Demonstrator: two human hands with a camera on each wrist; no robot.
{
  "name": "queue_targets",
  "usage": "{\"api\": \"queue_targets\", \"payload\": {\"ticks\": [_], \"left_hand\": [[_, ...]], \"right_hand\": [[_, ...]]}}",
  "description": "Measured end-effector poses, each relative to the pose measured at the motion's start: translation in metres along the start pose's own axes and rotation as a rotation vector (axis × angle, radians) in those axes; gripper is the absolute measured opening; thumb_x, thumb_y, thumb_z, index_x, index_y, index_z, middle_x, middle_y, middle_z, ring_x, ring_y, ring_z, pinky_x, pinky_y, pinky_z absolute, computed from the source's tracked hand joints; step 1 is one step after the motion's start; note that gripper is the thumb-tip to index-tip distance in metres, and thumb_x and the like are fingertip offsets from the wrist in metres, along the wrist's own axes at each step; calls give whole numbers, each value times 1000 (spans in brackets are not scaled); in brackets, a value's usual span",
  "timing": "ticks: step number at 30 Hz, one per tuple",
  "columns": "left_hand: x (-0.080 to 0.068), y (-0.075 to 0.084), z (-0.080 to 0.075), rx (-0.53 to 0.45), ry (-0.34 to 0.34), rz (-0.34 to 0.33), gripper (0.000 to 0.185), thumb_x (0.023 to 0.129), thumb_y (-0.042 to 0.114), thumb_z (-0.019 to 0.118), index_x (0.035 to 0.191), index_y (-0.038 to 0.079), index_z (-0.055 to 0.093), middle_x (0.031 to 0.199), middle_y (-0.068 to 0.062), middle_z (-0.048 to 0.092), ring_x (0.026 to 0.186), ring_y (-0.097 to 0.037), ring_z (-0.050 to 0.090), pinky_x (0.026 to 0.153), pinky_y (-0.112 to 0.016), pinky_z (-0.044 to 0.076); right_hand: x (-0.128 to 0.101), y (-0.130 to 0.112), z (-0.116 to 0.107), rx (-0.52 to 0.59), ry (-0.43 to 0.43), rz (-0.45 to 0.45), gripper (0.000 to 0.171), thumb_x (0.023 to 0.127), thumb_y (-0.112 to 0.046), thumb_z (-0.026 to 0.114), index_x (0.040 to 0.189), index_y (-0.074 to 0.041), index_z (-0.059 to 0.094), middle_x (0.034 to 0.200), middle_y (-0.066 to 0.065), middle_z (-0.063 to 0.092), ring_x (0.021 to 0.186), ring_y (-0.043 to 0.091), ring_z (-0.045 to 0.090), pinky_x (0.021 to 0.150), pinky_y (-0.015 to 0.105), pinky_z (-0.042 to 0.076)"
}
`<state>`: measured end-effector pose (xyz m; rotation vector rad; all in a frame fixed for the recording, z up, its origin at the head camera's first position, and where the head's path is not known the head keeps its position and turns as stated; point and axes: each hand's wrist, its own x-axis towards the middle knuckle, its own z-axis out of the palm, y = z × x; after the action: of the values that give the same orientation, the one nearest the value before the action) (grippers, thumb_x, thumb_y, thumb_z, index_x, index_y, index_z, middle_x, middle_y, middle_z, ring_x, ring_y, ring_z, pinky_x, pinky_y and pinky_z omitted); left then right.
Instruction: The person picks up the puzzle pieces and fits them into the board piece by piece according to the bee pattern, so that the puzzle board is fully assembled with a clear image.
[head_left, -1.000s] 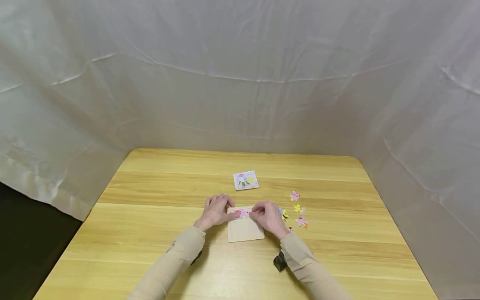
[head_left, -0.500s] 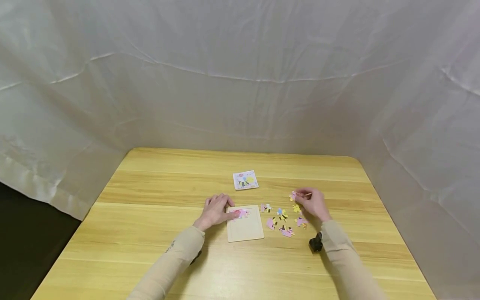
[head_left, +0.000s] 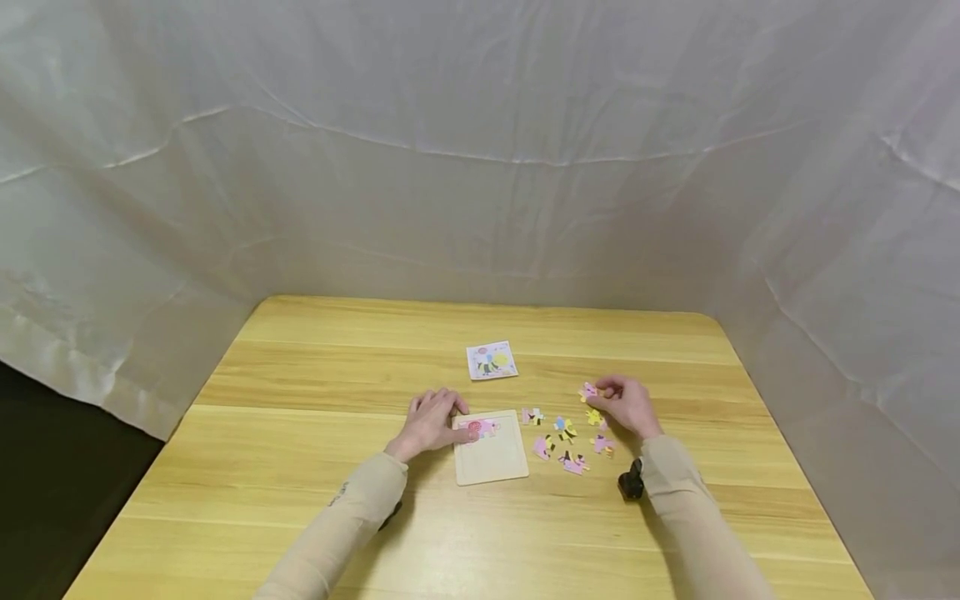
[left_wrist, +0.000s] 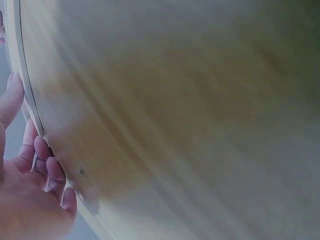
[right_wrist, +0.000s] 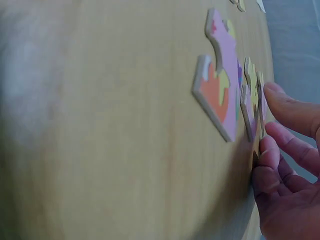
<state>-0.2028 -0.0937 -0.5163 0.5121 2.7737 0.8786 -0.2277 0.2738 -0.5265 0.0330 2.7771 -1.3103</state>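
A square wooden puzzle board (head_left: 491,460) lies flat on the table, with pink pieces (head_left: 487,427) at its top left corner. My left hand (head_left: 432,423) holds that corner, thumb over the pieces and fingers along the far edge. In the left wrist view, the left hand's fingers (left_wrist: 55,170) curl beside the board's rim. To the right, my right hand (head_left: 628,406) pinches a pink puzzle piece (head_left: 587,389) between thumb and fingers, low over the table. The right wrist view shows the right thumb (right_wrist: 287,105) against this piece, beyond a pink and orange piece (right_wrist: 220,95).
Several loose puzzle pieces lie between the board and my right hand, among them a yellow piece (head_left: 594,417) and a pink one (head_left: 573,464). Behind the board is a printed picture card (head_left: 492,360) with a bee. Grey curtains (head_left: 480,167) surround the wooden table (head_left: 315,367).
My right hand has moved from the board to the right, out to the pink piece at the far side of the loose ones. The left hand has stayed on the board.
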Motion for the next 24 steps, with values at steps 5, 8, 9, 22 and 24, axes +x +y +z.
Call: {"api": "queue_targets", "payload": {"ticks": [5, 8, 9, 22, 24], "left_hand": [[0, 1, 0, -7, 1, 5, 39, 83, 39, 81, 105, 14, 62, 103, -5, 58, 100, -22, 46, 105, -56, 27], [0, 2, 0, -10, -1, -7, 38, 83, 39, 81, 105, 14, 62, 103, -3, 58, 101, -22, 46, 106, -55, 27], [1, 2, 0, -10, -1, -10, 37, 83, 38, 81, 105, 15, 62, 103, -3, 58, 102, -22, 47, 106, -55, 27], [2, 3, -1, -13, -5, -20, 35, 83, 37, 81, 104, 16, 62, 102, -1, 57, 101, -22, 47, 107, -55, 27], [2, 3, -1, -18, -8, -19, 35, 83, 37, 81, 104, 16, 62, 102, -1, 57, 101, -22, 47, 108, -55, 27]], "right_hand": [[0, -3, 2, -18, 9, 19, 30, 89, -13, 76, 110, 6, 65, 82, 6, 55, 69, 13, 48, 64, 24, 42], [1, -4, 1, -30, 11, 32, 29, 89, -13, 75, 110, 6, 65, 82, 7, 55, 69, 14, 48, 64, 26, 42], [1, -4, 1, -29, 13, 41, 29, 89, -12, 75, 110, 5, 65, 83, 7, 56, 70, 15, 49, 64, 26, 42], [-1, -2, 1, 60, 39, 66, 31, 86, -5, 77, 109, 7, 62, 88, 9, 60, 77, 14, 54, 66, 24, 45], [-1, -1, 0, 84, 41, 56, 30, 85, -5, 78, 107, 7, 62, 87, 8, 61, 75, 13, 55, 66, 23, 46]]}}
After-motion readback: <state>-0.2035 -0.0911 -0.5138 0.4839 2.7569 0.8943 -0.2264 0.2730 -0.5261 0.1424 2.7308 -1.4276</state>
